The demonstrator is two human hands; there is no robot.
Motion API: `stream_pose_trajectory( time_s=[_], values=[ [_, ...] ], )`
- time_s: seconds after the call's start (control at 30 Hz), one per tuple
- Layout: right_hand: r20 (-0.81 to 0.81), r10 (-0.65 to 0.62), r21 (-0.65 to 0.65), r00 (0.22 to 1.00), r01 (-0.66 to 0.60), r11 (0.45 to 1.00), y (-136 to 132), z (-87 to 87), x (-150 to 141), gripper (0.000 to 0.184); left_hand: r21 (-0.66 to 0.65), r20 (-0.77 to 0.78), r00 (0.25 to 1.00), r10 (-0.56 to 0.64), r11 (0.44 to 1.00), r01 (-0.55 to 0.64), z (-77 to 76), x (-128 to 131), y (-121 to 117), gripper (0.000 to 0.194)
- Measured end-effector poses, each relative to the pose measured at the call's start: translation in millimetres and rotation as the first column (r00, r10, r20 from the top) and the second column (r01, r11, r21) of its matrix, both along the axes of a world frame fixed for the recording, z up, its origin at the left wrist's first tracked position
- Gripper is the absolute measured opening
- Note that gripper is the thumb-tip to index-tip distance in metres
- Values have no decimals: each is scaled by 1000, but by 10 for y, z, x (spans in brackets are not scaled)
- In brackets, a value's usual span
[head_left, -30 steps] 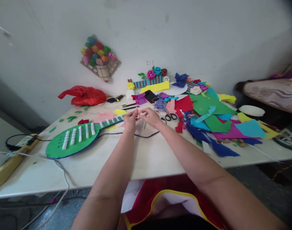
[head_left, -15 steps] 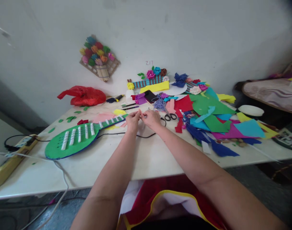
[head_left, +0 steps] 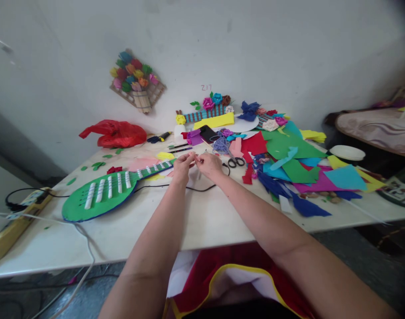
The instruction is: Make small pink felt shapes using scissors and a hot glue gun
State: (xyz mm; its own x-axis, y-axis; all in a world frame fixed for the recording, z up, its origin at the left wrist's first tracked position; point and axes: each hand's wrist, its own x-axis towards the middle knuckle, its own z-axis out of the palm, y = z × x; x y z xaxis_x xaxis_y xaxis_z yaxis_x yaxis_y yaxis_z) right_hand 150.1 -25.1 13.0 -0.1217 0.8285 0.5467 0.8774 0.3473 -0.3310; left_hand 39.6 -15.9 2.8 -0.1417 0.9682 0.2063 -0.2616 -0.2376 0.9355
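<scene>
Both my arms reach out over the white table (head_left: pixel 202 221). My left hand (head_left: pixel 181 167) and my right hand (head_left: pixel 209 165) meet fingertip to fingertip above the table's middle, fingers pinched together on a tiny piece that I cannot make out. Just left of my hands lies a green foam guitar shape (head_left: pixel 105 192) with white strips across it. A black cable (head_left: pixel 195 189) runs on the table under my hands. Black-handled scissors (head_left: pixel 236 162) lie just right of my right hand.
Coloured foam sheets (head_left: pixel 298 170) pile up at the right. A red plastic bag (head_left: pixel 114 133), pens, a phone (head_left: pixel 209 133) and paper flowers sit at the back. A power strip (head_left: pixel 19 210) with cords lies at the left edge. A white plate (head_left: pixel 347 153) sits far right.
My hands, a little apart and higher a second ago, have come together and dropped slightly toward the table. Nothing else has moved.
</scene>
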Motion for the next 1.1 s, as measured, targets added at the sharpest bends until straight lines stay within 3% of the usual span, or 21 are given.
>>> stream_pose_trajectory(
  time_s=[1.1],
  values=[
    [-12, 11, -14, 1000, -11, 1000, -22, 19, -7, 32, -16, -23, 999, -28, 999, 27, 11, 26, -13, 35]
  ],
)
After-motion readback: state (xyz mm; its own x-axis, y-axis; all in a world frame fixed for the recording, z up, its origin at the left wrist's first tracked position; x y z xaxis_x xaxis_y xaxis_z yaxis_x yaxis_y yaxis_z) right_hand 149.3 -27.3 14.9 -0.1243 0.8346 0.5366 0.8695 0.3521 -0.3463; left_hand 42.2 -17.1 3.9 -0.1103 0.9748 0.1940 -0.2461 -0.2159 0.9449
